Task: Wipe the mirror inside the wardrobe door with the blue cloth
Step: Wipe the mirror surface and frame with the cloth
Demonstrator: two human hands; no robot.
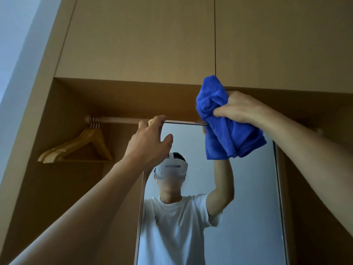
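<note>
A tall mirror stands in front of the open wooden wardrobe, its top edge just below the hanging rail. My left hand grips the mirror's top left corner, fingers curled over the edge. My right hand holds a bunched blue cloth against the top right part of the mirror. The cloth hangs over the top edge and covers that corner. The glass reflects a person in a white T-shirt and a headset with an arm raised.
Wooden hangers hang from the rail at the left of the wardrobe bay. Closed upper cabinet doors sit above. A pale wall runs along the far left.
</note>
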